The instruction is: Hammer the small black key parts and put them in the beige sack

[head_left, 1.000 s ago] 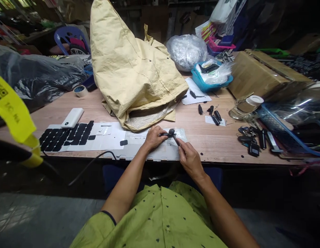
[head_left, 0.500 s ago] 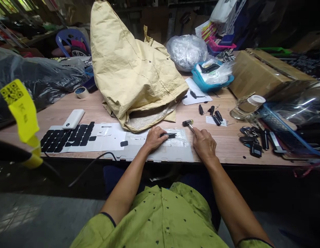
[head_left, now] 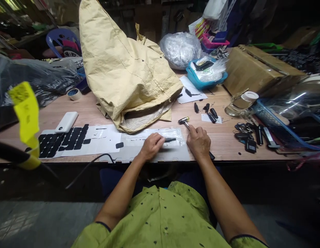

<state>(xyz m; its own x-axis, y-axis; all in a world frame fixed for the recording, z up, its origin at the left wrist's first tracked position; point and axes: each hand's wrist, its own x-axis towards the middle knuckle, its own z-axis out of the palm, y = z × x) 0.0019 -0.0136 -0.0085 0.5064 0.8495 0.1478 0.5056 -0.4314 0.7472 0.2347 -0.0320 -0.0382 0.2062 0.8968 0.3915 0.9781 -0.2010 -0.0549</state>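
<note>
My left hand (head_left: 151, 147) is closed at the near end of a slim black object (head_left: 170, 140), which points right above a plastic-covered grey-white board (head_left: 149, 156) at the table's front edge. Just right of the board, my right hand (head_left: 199, 142) is wrapped round a small hammer (head_left: 184, 120). The hammer's head, with a yellowish face, shows beyond the fingers, and its dark handle end comes out below the hand. White sheets (head_left: 105, 139) with rows of black rounded pieces (head_left: 75, 137) lie left of the board.
A large beige sack (head_left: 128, 69) stands behind the board. A white power bank (head_left: 67, 122) and a tape roll (head_left: 74, 94) lie left. To the right are black key fobs (head_left: 250, 146), a jar (head_left: 242, 103), a blue basket (head_left: 206, 82) and a cardboard box (head_left: 253, 69).
The view has shifted slightly, moving things left in the picture. The black object now lies further out from my left fingers, and more of the hammer's handle shows below my right hand.
</note>
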